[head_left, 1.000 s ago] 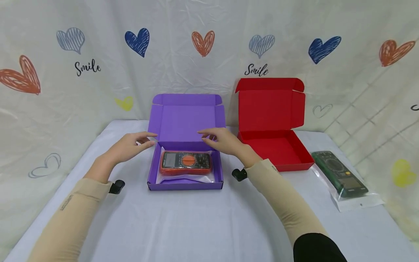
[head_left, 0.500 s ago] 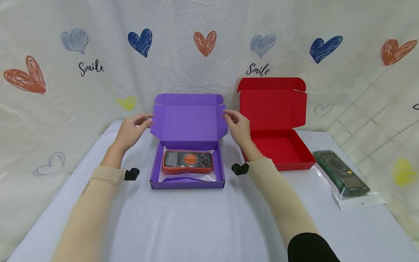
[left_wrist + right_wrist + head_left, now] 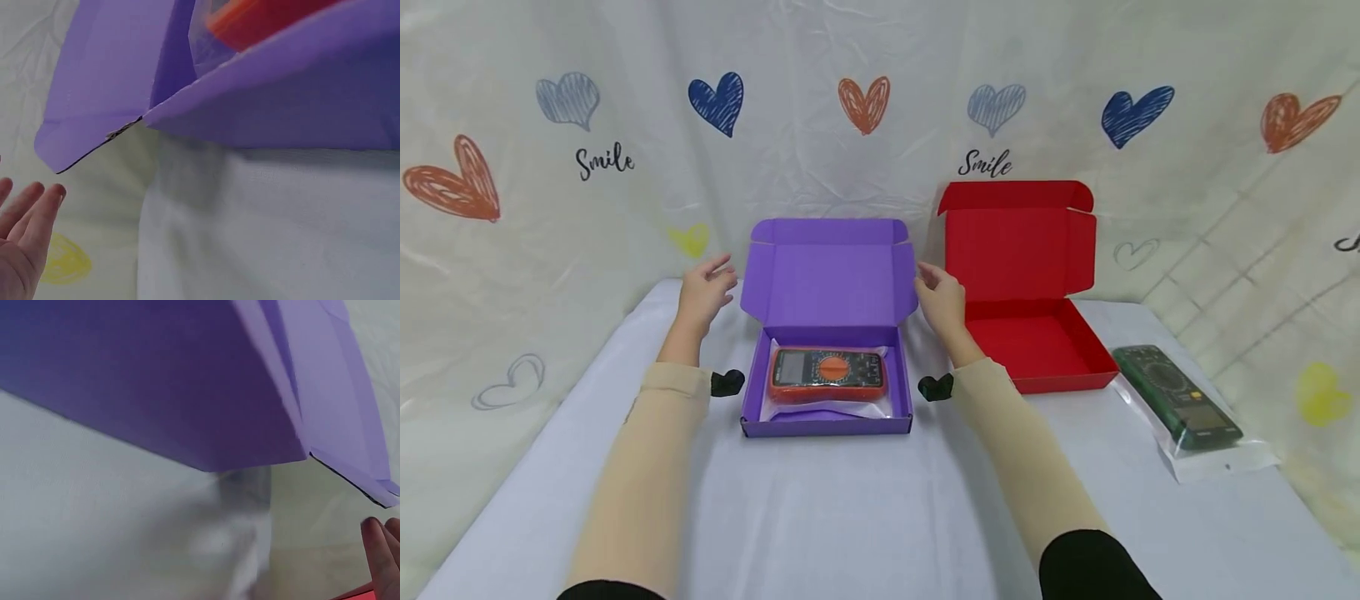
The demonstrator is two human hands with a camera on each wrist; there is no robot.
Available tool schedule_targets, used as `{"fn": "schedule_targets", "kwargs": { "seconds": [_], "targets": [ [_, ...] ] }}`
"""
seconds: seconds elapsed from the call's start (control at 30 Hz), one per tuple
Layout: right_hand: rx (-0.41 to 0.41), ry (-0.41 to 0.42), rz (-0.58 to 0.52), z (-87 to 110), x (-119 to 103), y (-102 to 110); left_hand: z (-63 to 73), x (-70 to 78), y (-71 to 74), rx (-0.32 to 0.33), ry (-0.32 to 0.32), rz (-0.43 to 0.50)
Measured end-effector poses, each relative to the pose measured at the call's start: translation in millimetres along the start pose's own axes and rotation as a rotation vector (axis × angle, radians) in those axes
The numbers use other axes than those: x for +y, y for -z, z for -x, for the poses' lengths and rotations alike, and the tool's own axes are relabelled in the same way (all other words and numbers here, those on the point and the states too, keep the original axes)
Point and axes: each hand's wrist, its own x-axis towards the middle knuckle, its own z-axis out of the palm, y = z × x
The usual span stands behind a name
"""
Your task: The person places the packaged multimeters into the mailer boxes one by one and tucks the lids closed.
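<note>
In the head view a purple cardboard box (image 3: 827, 427) stands mid-table with its lid (image 3: 831, 283) raised at the back. Inside it an orange-red multimeter (image 3: 827, 375) lies in a clear plastic bag. My left hand (image 3: 702, 293) is beside the lid's left edge, fingers loosely bent and holding nothing; the left wrist view shows its fingers (image 3: 39, 219) a little apart from the lid flap (image 3: 103, 81). My right hand (image 3: 942, 302) is by the lid's right edge. Its fingers (image 3: 378, 556) show below the lid corner in the right wrist view, with no grip visible.
An open red box (image 3: 1067, 379) stands to the right, directly behind my right hand. Further right, a green multimeter (image 3: 1180, 396) lies in a clear bag. A white cloth covers the table (image 3: 827, 517); a heart-printed curtain (image 3: 805, 167) hangs behind.
Both hands rose from the front of the lid to its two sides. The left hand has since drawn slightly away leftward, its fingers pointing up more. Boxes and multimeters stayed in place.
</note>
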Motion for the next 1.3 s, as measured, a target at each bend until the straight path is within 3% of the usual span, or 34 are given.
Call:
{"fn": "schedule_targets", "kwargs": {
  "seconds": [0.13, 0.3, 0.47, 0.77, 1.0, 1.3],
  "targets": [
    [-0.035, -0.040, -0.031, -0.4, -2, -2, -2.0, -2.3, -1.6, -0.024, 0.104, 0.089],
    [-0.070, -0.083, -0.045, -4.2, -3, -2, -6.8, -3.0, -5.0, -0.076, 0.155, 0.110],
    [-0.110, -0.126, -0.139, -6.1, -4, -2, -7.7, 1.0, -6.9, -0.106, 0.188, 0.180],
    [-0.101, -0.137, -0.261, -1.8, -7, 2, -2.9, 7.7, -6.1, -0.143, 0.198, 0.265],
    [-0.093, -0.069, -0.219, 4.5, -10, 4, 8.1, 14.0, -2.3, -0.145, 0.165, 0.255],
    [-0.074, 0.030, -0.135, 15.5, -12, 7, 23.8, 21.0, 5.7, -0.223, 0.162, 0.357]
  ]
}}
